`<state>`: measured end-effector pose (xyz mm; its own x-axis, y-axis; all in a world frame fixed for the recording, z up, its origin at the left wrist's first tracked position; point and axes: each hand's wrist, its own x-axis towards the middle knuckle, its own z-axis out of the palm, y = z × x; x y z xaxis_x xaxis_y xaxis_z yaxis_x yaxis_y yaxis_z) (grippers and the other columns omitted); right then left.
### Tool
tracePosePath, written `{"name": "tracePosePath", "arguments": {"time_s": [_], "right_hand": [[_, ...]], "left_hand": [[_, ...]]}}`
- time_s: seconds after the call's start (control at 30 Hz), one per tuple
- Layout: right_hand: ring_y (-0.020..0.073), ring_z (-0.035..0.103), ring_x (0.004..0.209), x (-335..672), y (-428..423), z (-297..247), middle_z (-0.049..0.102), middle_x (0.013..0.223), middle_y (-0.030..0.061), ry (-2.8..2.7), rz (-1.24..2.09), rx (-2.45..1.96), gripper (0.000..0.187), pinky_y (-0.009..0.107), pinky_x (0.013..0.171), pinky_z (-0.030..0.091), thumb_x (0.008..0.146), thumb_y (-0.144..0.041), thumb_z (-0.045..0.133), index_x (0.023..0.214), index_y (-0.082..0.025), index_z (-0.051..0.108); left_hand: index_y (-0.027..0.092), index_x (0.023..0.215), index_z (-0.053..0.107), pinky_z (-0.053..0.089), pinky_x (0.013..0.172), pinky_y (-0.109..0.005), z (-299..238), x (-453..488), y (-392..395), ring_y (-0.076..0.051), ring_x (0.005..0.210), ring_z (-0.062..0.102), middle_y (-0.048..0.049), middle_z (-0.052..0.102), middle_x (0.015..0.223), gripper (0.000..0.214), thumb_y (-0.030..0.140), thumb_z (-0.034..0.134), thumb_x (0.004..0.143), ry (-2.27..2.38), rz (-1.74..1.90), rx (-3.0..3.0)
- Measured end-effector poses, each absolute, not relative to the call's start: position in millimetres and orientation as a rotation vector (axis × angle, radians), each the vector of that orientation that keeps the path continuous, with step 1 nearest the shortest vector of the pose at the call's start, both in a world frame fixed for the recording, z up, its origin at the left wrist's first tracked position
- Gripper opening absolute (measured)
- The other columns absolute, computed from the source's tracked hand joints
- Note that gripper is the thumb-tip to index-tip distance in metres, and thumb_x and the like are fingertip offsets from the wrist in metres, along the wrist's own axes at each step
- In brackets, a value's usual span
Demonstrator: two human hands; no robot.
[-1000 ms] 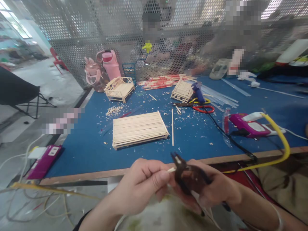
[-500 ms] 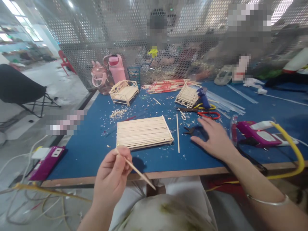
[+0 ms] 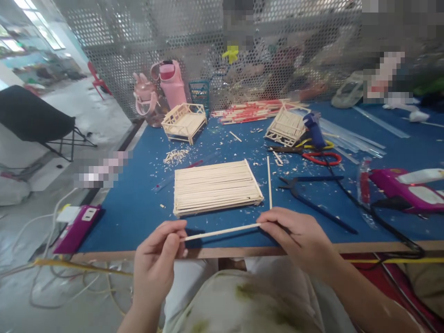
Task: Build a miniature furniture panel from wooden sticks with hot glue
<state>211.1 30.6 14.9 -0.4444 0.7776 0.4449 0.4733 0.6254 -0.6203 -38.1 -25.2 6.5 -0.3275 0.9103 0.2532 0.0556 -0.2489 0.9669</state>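
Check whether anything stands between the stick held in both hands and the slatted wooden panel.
Nothing visible does: the blue tabletop shows between the held stick and the slatted panel. The loose stick, its near end by the right hand, and the pliers lie off to the panel's right.

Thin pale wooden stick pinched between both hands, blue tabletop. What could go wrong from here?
1. The thin pale wooden stick spans bare between the left hand and right hand, so it might bow or snap if pushed or twisted.
2. The dark pliers with long blue handles lie spread just beyond the right hand, which could knock them.
3. A second pale wooden stick lies loose by the right hand and might get nudged.
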Motion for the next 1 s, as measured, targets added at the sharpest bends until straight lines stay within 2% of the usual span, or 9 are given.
{"name": "tracePosePath", "arguments": {"time_s": [0.07, 0.23, 0.4, 0.47, 0.6, 0.7, 0.83, 1.0], "right_hand": [[0.0117, 0.066, 0.065, 211, 36, 16, 0.071, 0.072, 0.0005, -2.13, 0.435, -0.963, 0.022, 0.018, 0.061, 0.051, 0.093, -0.018, 0.048, 0.079, -0.021, 0.065], [0.0134, 0.068, 0.068, 203, 42, 15, 0.073, 0.074, 0.0021, -2.097, 0.257, -0.958, 0.024, 0.021, 0.065, 0.054, 0.095, -0.022, 0.048, 0.08, -0.021, 0.066], [0.0151, 0.068, 0.066, 202, 45, 9, 0.073, 0.074, 0.0019, -2.079, 0.343, -0.905, 0.021, 0.025, 0.061, 0.055, 0.094, -0.022, 0.049, 0.082, -0.023, 0.066], [0.0159, 0.068, 0.066, 204, 46, 8, 0.073, 0.074, 0.0019, -2.063, 0.359, -0.92, 0.018, 0.026, 0.06, 0.055, 0.092, -0.024, 0.052, 0.083, -0.024, 0.067], [0.0129, 0.06, 0.049, 209, 51, 10, 0.068, 0.063, -0.0013, -1.976, 0.358, -1.108, 0.013, 0.024, 0.046, 0.048, 0.089, -0.025, 0.055, 0.081, -0.024, 0.065], [0.0108, 0.056, 0.048, 210, 53, 8, 0.064, 0.06, -0.0026, -1.924, 0.322, -1.143, 0.014, 0.022, 0.047, 0.046, 0.087, -0.02, 0.056, 0.075, -0.023, 0.062], [0.0094, 0.05, 0.049, 209, 56, -2, 0.059, 0.066, -0.0019, -1.798, 0.252, -1.144, 0.003, 0.021, 0.047, 0.045, 0.084, -0.017, 0.061, 0.085, -0.02, 0.063], [0.0139, 0.058, 0.067, 209, 62, -7, 0.066, 0.083, 0.005, -1.828, 0.268, -1.065, 0.015, 0.027, 0.06, 0.052, 0.085, -0.018, 0.062, 0.1, -0.017, 0.064]], "left_hand": [[0.02, 0.084, 0.077, 0.045, 0.042, -0.016, 3, -43, -24, -0.007, 0.045, 0.053, -0.0011, 0.066, 0.064, 0.019, 0.037, 0.073, 0.077, 1.528, 1.661, 1.265], [0.02, 0.088, 0.075, 0.053, 0.05, -0.02, -1, -51, -24, -0.012, 0.054, 0.064, -0.0025, 0.073, 0.072, 0.025, 0.038, 0.077, 0.069, 1.713, 1.703, 1.237], [0.022, 0.08, 0.075, 0.051, 0.051, -0.021, 1, -58, -21, -0.011, 0.051, 0.06, -0.0002, 0.072, 0.069, 0.013, 0.033, 0.071, 0.075, 1.969, 1.536, 1.47], [0.023, 0.076, 0.075, 0.051, 0.056, -0.022, 3, -60, -17, -0.012, 0.055, 0.062, 0.0005, 0.072, 0.069, 0.011, 0.032, 0.069, 0.077, 2.029, 1.523, 1.586], [0.025, 0.076, 0.075, 0.052, 0.067, -0.025, 4, -60, -8, -0.015, 0.068, 0.066, 0.0005, 0.073, 0.074, 0.009, 0.03, 0.069, 0.078, 2.09, 1.583, 1.777], [0.026, 0.079, 0.075, 0.051, 0.069, -0.025, 1, -59, -2, -0.014, 0.071, 0.066, 0.0012, 0.073, 0.076, 0.007, 0.03, 0.069, 0.079, 2.093, 1.565, 1.863], [0.028, 0.081, 0.075, 0.048, 0.07, -0.025, -2, -59, 2, -0.013, 0.072, 0.063, 0.0028, 0.07, 0.078, 0.006, 0.03, 0.071, 0.079, 2.12, 1.551, 1.836], [0.026, 0.078, 0.076, 0.045, 0.064, -0.024, -2, -61, 7, -0.012, 0.067, 0.06, 0.0039, 0.067, 0.073, 0.006, 0.03, 0.074, 0.074, 2.139, 1.643, 1.72]]}}
